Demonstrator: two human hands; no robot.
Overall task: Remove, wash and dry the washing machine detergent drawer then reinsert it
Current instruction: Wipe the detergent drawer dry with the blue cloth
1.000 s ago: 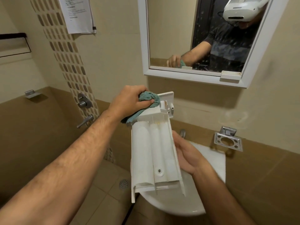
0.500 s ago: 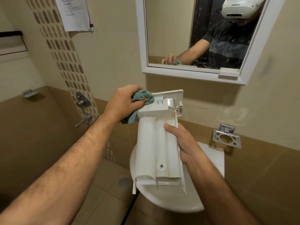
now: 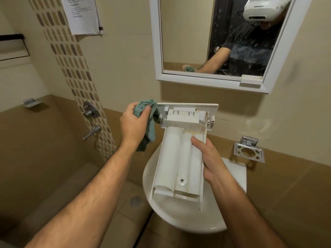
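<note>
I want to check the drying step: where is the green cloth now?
In the head view, the green cloth is bunched in the left hand, left of centre, beside the detergent drawer.

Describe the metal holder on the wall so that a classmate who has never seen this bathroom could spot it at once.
Start at the white-framed mirror and drop to the white basin below it. Just right of the basin, on the brown tiles, sits the chrome holder. Unlike the taps left of the basin, it is a flat rectangular plate with a big round hole and small corner holes.
</note>
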